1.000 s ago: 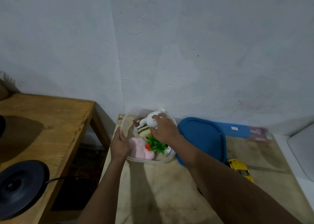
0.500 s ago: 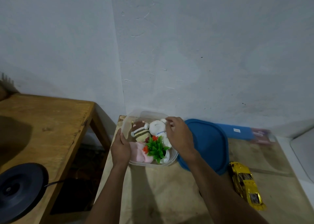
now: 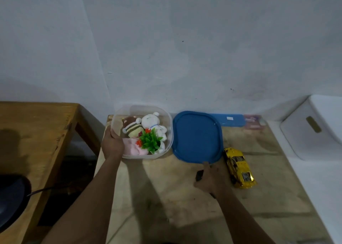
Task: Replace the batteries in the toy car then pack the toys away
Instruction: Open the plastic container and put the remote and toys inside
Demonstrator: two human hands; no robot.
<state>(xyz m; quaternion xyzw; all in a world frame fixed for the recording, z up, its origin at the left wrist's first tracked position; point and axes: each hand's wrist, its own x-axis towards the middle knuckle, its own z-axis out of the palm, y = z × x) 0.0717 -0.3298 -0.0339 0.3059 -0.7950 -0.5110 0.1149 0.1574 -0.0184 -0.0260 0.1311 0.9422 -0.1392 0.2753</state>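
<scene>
On my left a wooden table (image 3: 37, 132) carries a black disc (image 3: 11, 203) with a cord (image 3: 42, 190). On my right sits a white box (image 3: 314, 130) with a slot in its side. Against the wall (image 3: 185, 49) lie a blue strip (image 3: 233, 120) and, perhaps, a pink packet (image 3: 254, 122).

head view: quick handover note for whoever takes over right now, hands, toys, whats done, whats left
Left hand holds the near-left rim of the clear container. Right hand is over a small dark object by the near edge of the blue lid; grasp unclear.
Plush toys and green plant toy are in the container. Yellow toy car is on the table, right of the lid.
Done: soft toys packed. Left: car in, lid on. Battery swap cannot be judged.
</scene>
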